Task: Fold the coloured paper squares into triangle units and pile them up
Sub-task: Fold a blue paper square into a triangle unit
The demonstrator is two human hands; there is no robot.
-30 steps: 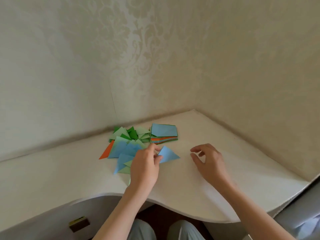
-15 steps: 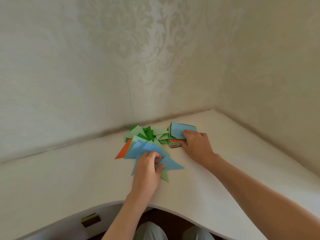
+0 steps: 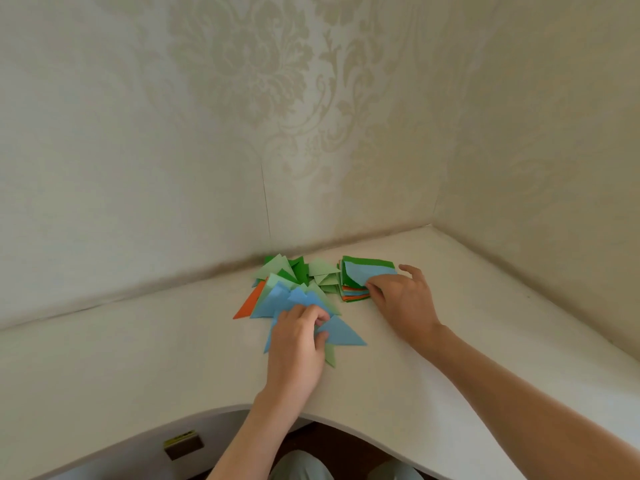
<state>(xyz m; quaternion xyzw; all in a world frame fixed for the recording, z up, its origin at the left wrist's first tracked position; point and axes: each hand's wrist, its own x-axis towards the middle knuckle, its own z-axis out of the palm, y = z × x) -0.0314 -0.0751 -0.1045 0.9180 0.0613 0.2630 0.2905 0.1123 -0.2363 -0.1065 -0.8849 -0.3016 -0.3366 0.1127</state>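
Observation:
A loose pile of folded triangles [image 3: 287, 285] in blue, light green, dark green and orange lies near the back wall on the white table [image 3: 138, 341]. My left hand [image 3: 298, 344] pinches a blue triangle [image 3: 341, 332] at the pile's near edge. To the right stands a stack of coloured paper squares [image 3: 356, 284]. My right hand [image 3: 403, 299] pinches the top blue square [image 3: 363, 273] and lifts its near corner, baring a dark green sheet [image 3: 369, 262] under it.
Patterned walls close the table at the back and on the right, meeting in a corner [image 3: 433, 223]. The table's front edge curves inward above my knees [image 3: 301, 465]. A small dark block [image 3: 183, 445] sits below the table at the lower left.
My right hand reached from the bare table to the stack and took hold of the top blue square, peeling it back. My left hand carried the blue triangle to the pile's near edge.

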